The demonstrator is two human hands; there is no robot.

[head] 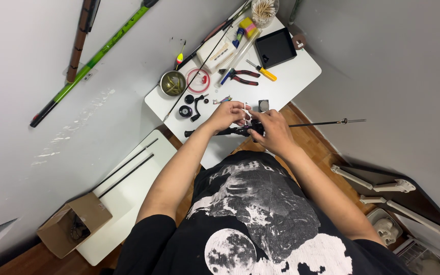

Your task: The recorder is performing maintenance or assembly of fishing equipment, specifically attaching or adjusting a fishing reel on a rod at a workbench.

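Both my hands meet over the near edge of a small white table point(291, 84). My left hand point(227, 114) and my right hand point(272, 131) are closed together around the reel seat of a black fishing rod point(322, 122), which lies across the table edge and sticks out to the right. A small white part shows between my fingers. Black reel parts point(193, 104) lie on the table just left of my left hand.
On the table lie red-handled pliers point(243, 76), a yellow-handled screwdriver point(264, 72), a metal bowl point(172, 83), a red ring-shaped spool point(198, 79), a black tray point(275, 47) and a float. Green rod point(92, 61) leans on the wall. A cardboard box point(75, 223) sits lower left.
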